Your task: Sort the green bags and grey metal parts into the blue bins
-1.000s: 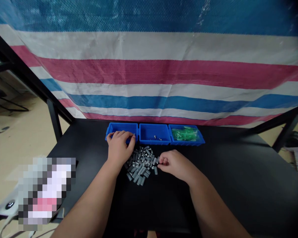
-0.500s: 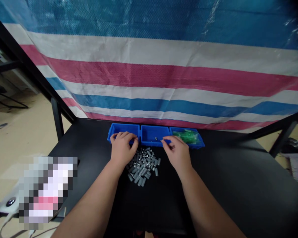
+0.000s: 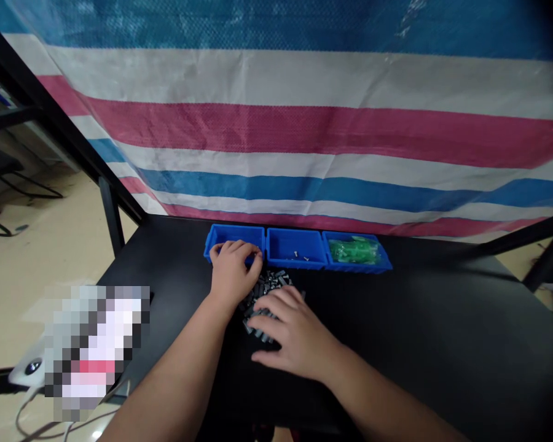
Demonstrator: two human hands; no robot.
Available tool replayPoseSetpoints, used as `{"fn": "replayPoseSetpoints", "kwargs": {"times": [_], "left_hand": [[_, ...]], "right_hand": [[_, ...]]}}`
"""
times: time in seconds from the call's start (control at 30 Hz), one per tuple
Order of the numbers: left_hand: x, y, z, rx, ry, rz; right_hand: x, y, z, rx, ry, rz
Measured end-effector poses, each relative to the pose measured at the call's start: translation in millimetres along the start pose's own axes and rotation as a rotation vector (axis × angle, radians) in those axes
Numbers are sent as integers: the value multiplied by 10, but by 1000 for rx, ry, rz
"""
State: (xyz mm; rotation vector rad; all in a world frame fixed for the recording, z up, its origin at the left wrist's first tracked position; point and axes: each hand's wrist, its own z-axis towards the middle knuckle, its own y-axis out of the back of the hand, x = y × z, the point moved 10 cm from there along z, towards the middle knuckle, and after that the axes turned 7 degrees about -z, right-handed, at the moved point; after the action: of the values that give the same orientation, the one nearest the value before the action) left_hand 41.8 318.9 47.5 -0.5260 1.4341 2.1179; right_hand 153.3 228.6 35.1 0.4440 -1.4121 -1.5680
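Note:
My left hand (image 3: 234, 271) rests at the front of the left blue bin (image 3: 238, 232), thumb and fingers curled together; what they pinch is hidden. Over the pile of small grey cylinders and silvery screws (image 3: 271, 282) is my right hand (image 3: 295, 331), its fingers spread and nothing visible in them. Part of the pile disappears beneath that hand. In the middle blue bin (image 3: 295, 238) lie a few small screws (image 3: 306, 258). The right blue bin (image 3: 359, 267) holds a clear bag of green items (image 3: 356, 250).
The bins stand in a row along the back of the black table (image 3: 424, 319). A striped plastic sheet (image 3: 304, 129) hangs behind it. At the left edge are a blurred-out device (image 3: 99, 344) and cables (image 3: 25, 411). Black frame posts (image 3: 110, 215) flank the table.
My right hand has moved from the middle bin down and left to the pile, and its pinch has opened. Another screw now lies in the middle bin. My left hand keeps its place.

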Motion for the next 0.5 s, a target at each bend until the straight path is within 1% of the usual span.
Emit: {"fn": "replayPoseSetpoints", "kwargs": {"times": [0.07,0.13,0.23,0.33,0.5], "left_hand": [[5,1,2,-4,0,-1],[12,1,4,-2,5,-1],[11,6,3,1,8,-3],[4,12,1,4,5,-8],[16,4,3,9,14,-8]], "right_hand": [[117,-127,46,26,30,-50],[87,-189,63,52,-9,-80],[-105,-171,35,87,-116,-90],[-283,-100,-15,108,-167,-102],[-586,48,-104,67,-271,-75]]}}
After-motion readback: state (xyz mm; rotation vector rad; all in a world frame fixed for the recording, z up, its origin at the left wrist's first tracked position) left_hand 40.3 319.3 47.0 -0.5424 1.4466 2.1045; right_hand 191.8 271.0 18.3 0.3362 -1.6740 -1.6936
